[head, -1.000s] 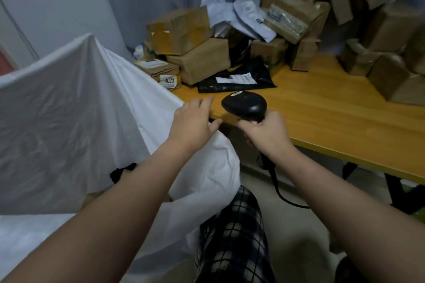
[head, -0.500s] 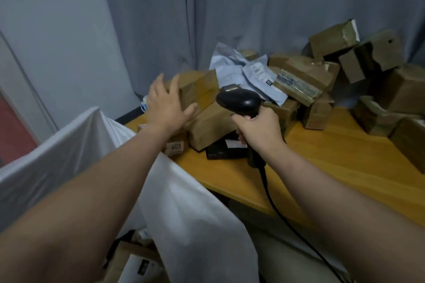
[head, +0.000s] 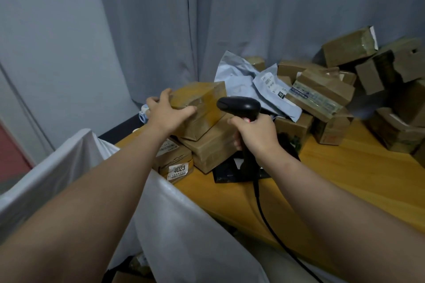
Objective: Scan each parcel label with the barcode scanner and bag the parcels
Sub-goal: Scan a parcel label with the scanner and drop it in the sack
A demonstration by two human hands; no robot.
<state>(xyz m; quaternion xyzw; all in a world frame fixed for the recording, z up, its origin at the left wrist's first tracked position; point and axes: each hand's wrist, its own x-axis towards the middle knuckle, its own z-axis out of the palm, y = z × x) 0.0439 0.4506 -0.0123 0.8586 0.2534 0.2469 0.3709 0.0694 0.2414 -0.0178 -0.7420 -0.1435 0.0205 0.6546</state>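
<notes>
My left hand grips the near left corner of a taped brown cardboard parcel that sits on top of a stack of boxes at the table's left end. My right hand holds the handle of a black barcode scanner, its head level with that parcel's right side and its cable hanging down over the table edge. A large white bag stands open below the table edge at the lower left, with parcels partly visible inside.
Under the gripped parcel lie a bigger brown box and a box labelled 4023. A black mailer, pale blue mailers and several more boxes crowd the wooden table. A grey curtain hangs behind.
My left hand left the bag's rim, reached up to the stack and closed on the top parcel. My right hand lifted the scanner from the table edge to parcel height.
</notes>
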